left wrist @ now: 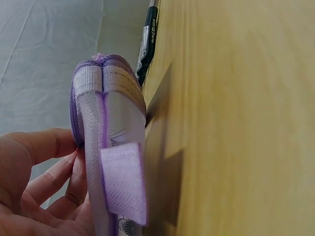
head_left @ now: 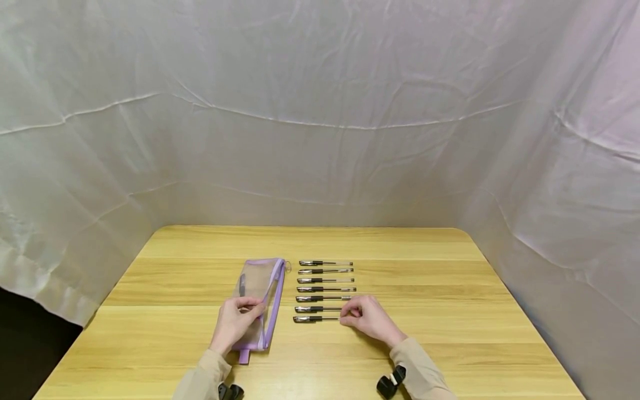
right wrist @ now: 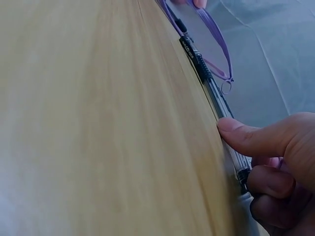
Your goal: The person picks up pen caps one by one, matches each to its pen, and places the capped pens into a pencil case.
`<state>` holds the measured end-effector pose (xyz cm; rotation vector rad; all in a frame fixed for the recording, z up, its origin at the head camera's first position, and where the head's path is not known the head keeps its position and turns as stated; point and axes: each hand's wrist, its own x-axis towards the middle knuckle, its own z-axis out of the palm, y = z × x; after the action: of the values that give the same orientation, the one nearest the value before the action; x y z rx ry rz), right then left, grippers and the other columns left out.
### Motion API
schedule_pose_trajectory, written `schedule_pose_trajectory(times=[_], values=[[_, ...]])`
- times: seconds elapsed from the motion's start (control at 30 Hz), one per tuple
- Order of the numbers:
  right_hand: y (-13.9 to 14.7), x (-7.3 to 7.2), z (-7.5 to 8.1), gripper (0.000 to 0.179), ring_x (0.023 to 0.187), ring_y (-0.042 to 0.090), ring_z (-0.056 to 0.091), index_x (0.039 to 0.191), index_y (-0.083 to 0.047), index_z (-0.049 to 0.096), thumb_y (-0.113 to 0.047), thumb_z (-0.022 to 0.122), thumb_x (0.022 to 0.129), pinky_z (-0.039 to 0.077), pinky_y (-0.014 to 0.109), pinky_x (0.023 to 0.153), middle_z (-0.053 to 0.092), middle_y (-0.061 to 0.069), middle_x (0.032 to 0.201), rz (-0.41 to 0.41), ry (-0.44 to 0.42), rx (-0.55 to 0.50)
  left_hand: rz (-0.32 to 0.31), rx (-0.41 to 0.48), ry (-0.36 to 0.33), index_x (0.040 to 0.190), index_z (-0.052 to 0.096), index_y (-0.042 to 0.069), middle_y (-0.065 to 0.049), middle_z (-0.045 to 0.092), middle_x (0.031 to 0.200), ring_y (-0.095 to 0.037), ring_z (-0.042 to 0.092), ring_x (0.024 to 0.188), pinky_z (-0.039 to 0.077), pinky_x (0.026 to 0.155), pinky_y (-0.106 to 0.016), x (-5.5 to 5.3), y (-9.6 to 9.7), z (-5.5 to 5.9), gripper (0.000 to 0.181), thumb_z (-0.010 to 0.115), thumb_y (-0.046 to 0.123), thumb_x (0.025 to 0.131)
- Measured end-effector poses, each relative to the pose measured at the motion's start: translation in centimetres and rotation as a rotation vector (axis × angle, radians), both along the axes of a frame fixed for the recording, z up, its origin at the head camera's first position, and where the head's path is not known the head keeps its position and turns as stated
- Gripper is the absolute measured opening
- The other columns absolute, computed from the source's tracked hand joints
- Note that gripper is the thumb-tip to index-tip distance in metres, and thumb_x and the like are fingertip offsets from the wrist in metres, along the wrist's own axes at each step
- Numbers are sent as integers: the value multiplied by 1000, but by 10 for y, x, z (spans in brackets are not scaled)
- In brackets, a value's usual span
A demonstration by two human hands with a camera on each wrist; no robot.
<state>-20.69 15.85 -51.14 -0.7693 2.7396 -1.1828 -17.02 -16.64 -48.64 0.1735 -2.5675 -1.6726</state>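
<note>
On the left half of the table, a purple-trimmed mesh zip pouch (head_left: 252, 289) lies with its zipped side gaping and a fabric tab (left wrist: 124, 183) at its near end. My left hand (head_left: 235, 322) pinches the upper layer of the pouch between thumb and fingers, lifting the opening. A dark object (head_left: 242, 285) shows through the mesh. Just right of the pouch, several black gel pens with clear barrels lie in a row. At the nearest pen (head_left: 308, 319), my right hand (head_left: 369, 318) grips the right end between thumb and fingers; that end is covered by them.
The other pens, such as the farthest one (head_left: 311, 263), lie parallel beyond the gripped pen. A small ring (head_left: 288, 266) hangs at the pouch's far corner. The wooden table (head_left: 425, 266) is enclosed by pale fabric curtains (head_left: 320, 166) at the back and sides.
</note>
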Motion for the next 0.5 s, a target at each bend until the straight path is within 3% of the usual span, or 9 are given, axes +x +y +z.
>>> schedule_pose_trajectory(times=[0.23,0.5], values=[[-1,1,1,5,59,-1,38,82,-14,76,-11,80,83,37,19,65,42,-10,60,-14,17,15,1,-7,3,98,75,-4,-13,75,87,-8,63,72,51,64,-18,-1,0,0,16,75,7,87],[-1,2,3,4,62,0,41,85,-12,75,-14,79,83,37,19,61,49,-7,67,-25,-1,15,7,2,-2,99,75,-5,-14,75,88,-7,62,71,52,63,-18,0,0,-2,17,74,7,87]])
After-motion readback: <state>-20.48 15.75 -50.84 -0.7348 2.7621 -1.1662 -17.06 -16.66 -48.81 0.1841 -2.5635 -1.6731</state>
